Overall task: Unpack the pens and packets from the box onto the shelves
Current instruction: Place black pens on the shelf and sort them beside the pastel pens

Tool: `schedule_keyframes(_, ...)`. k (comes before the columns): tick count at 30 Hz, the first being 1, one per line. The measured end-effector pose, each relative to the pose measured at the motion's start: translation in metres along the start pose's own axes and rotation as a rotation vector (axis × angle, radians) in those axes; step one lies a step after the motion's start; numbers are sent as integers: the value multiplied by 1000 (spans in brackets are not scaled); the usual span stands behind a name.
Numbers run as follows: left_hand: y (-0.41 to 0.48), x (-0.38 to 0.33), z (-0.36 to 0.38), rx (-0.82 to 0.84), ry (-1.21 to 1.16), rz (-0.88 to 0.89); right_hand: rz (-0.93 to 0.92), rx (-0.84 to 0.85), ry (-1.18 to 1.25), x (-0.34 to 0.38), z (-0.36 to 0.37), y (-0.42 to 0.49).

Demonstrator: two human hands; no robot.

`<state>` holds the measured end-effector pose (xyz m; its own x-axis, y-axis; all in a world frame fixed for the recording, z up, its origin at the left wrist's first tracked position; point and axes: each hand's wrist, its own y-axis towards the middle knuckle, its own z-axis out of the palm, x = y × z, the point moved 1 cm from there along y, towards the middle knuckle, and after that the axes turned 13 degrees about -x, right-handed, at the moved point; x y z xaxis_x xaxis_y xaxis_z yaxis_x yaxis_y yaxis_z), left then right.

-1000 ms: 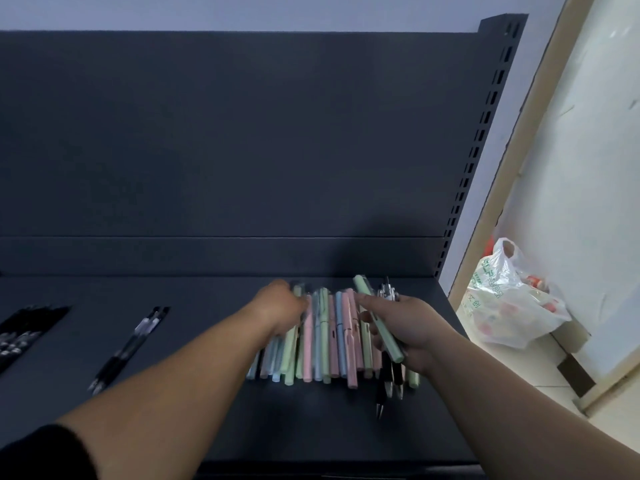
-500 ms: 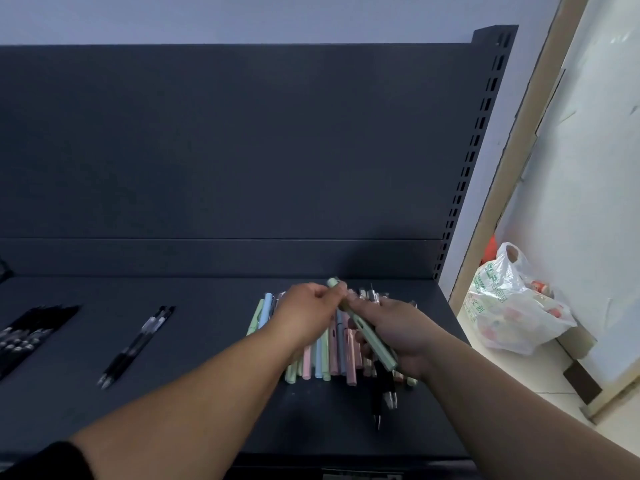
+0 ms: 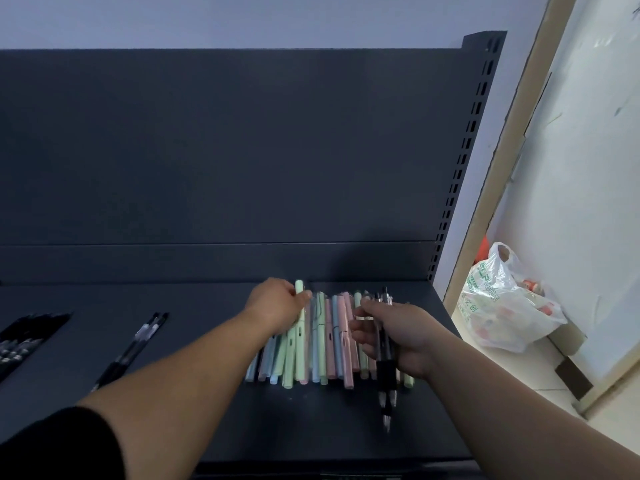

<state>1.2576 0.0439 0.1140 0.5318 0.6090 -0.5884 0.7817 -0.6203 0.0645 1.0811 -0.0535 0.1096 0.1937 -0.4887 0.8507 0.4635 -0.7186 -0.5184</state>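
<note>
**Right hand (image 3: 398, 336) clutches black pens (image 3: 385, 370); left hand (image 3: 277, 306) pinches a green pen (image 3: 300, 341)**

Nearest, the right hand's fingers curl round a small bundle of black pens, tips pointing toward the viewer. Just beyond, the left thumb and fingers pinch a pale green pen near its top, over a row of pastel pens (image 3: 337, 341) lying side by side on the dark shelf (image 3: 207, 410). The pens look light, stiff and smooth, likely to roll; mid-barrel seems the surest hold.

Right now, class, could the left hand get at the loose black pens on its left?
Probably: bare shelf lies between left hand and black pens, though it grips a green pen.
</note>
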Motion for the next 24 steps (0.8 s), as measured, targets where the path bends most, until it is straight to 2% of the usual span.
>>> schedule_keyframes(4,-4,3,12,-7,60,56,60,26,153,1,1,-2)
schedule_keyframes(7,-20,-4,11,-178,-37,205,51,33,270,3,0,0)
schedule_keyframes(8,-27,-8,12,-188,-102,240,43,44,308,4,0,0)
schedule_keyframes(9,-35,-14,13,-134,-150,259,34,56,348,5,0,1)
schedule_keyframes(11,-51,-24,19,98,-174,244,8,79,412,9,2,0)
schedule_keyframes(13,-60,-30,22,297,-255,150,-31,83,430,12,4,-1)
schedule_keyframes(16,-67,-34,18,471,-519,-18,-93,54,371,15,6,-1)
schedule_keyframes(19,-71,-31,11,528,-622,-66,-161,18,223,14,11,-1)
schedule_keyframes(24,-76,-15,-1,518,-672,-151,-194,-91,-109,10,29,2)
